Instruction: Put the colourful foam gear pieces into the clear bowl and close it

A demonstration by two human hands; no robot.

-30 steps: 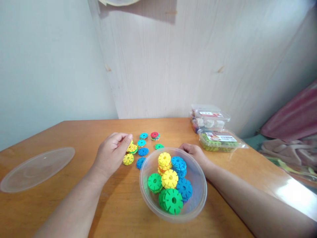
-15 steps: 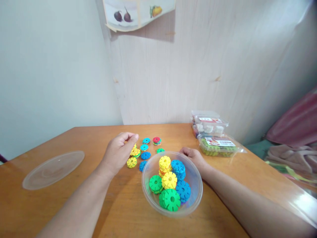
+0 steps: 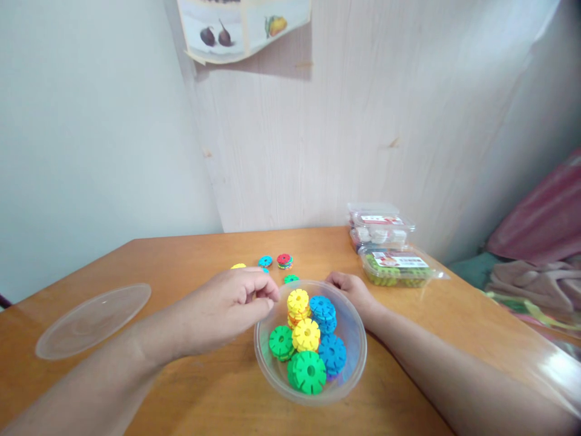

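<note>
My left hand (image 3: pixel 233 303) hovers at the left rim of a clear plastic bowl (image 3: pixel 356 375), fingers curled and thumb close to them. What it holds, if anything, is hidden. My right hand (image 3: pixel 351 292) is at the bowl's far right rim, fingers bent against the outside. Inside the bowl stand stacks of notched plastic discs: yellow discs (image 3: pixel 305 335), blue discs (image 3: pixel 332 354) and green discs (image 3: pixel 310 372). Beyond the bowl, on the table, lie a red-topped stack of discs (image 3: pixel 284 260), a blue disc (image 3: pixel 265 261) and a green disc (image 3: pixel 291 278). My left hand covers other discs.
A clear oval-looking lid (image 3: pixel 95 321) lies on the wooden table (image 3: pixel 181 260) at the left. Clear plastic boxes stand at the back right, one with green pieces (image 3: pixel 397 266), others with white pieces (image 3: pixel 379 233) stacked behind. Cloth (image 3: pixel 526 284) lies beyond the right edge.
My left hand has moved right, from above the yellow discs to the bowl's left rim, and now hides several table discs. My right hand stays by the bowl. The view has shifted slightly.
</note>
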